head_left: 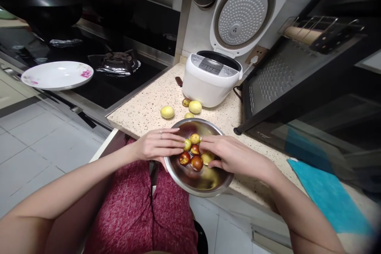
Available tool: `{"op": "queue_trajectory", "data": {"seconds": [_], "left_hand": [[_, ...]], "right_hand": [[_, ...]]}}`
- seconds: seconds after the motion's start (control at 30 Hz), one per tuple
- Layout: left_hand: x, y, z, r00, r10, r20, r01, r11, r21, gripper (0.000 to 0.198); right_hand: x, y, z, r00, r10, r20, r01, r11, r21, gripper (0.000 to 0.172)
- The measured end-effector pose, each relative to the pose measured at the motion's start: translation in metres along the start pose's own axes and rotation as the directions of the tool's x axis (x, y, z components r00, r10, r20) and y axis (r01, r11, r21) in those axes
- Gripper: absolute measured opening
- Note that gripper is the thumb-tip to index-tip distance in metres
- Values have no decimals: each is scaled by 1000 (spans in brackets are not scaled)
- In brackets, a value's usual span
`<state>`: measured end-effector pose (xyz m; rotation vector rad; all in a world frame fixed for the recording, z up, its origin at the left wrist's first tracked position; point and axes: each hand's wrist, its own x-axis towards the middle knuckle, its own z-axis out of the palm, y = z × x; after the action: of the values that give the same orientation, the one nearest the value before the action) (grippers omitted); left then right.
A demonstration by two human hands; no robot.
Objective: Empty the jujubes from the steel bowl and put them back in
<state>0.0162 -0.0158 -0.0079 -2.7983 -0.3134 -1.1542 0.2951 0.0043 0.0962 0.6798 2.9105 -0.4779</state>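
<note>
A round metal bowl (175, 176) sits tilted at the counter's front edge with several red-brown and yellow-green jujubes (197, 163) inside. My left hand (156, 143), a ring on one finger, holds the bowl's left rim; its thumb is outside while the fingers reach in to the fruit. From the right, my right hand (228, 152) reaches into the bowl, thumb and fingers curled around a yellow-green jujube (207, 158). Behind the bowl, yellow-green jujubes (167, 112) and a smaller brownish one (186, 102) lie on the counter.
A white rice cooker (208, 83) stands behind with its lid (244, 16) up. To the right are a black oven-like appliance (297, 99) and a teal cloth (321, 194). At left, a flowered plate (56, 75) overhangs the stove, near a black wok (41, 8).
</note>
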Motion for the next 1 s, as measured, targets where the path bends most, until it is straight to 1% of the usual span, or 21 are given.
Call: {"op": "queue_trajectory", "data": {"seconds": [0.07,0.13,0.17,0.23,0.33,0.4,0.43,0.5,0.57,0.63,0.7,0.77,0.83,0.9,1.0], "left_hand": [[7,10,2,998,71,2,-71,996,49,28],[15,22,4,987,162,-8,-161,983,89,22],[18,28,5,982,190,-15,-187,976,111,22],[24,41,6,975,222,-5,-218,961,172,27],[29,58,8,962,271,-25,-258,937,236,33],[32,68,8,960,273,-64,-250,937,245,36],[33,72,9,959,271,-86,-244,939,243,37],[34,81,12,954,275,-120,-243,942,232,37],[34,88,17,951,277,-139,-243,945,216,34],[32,95,24,942,281,-182,-241,947,213,28],[29,100,32,918,301,-257,-244,942,231,26],[26,104,39,901,324,-290,-255,934,251,24],[24,107,43,903,336,-269,-268,928,260,22],[23,108,44,914,335,-231,-273,926,261,22],[25,108,41,926,311,-213,-258,935,243,27]], "right_hand": [[-1,2,-5,999,5,-33,-3,999,45,15],[-2,7,-9,993,19,-118,-9,996,88,15],[-2,11,-12,984,29,-177,-11,994,105,14],[-1,19,-15,950,51,-309,-11,991,130,14],[3,35,-16,876,97,-473,-26,988,155,13],[6,46,-14,839,119,-531,-42,987,155,13],[8,51,-12,832,122,-541,-46,987,151,13],[12,60,-7,835,109,-540,-36,989,144,16],[17,67,0,850,78,-522,-1,989,147,21],[21,71,6,870,37,-492,44,987,152,27],[25,72,10,895,-9,-447,93,982,165,31],[29,72,14,916,-57,-397,143,971,191,32],[31,72,16,927,-108,-359,195,957,214,33],[34,72,20,929,-152,-338,232,950,210,34],[38,69,26,934,-186,-304,241,958,156,34]]}}
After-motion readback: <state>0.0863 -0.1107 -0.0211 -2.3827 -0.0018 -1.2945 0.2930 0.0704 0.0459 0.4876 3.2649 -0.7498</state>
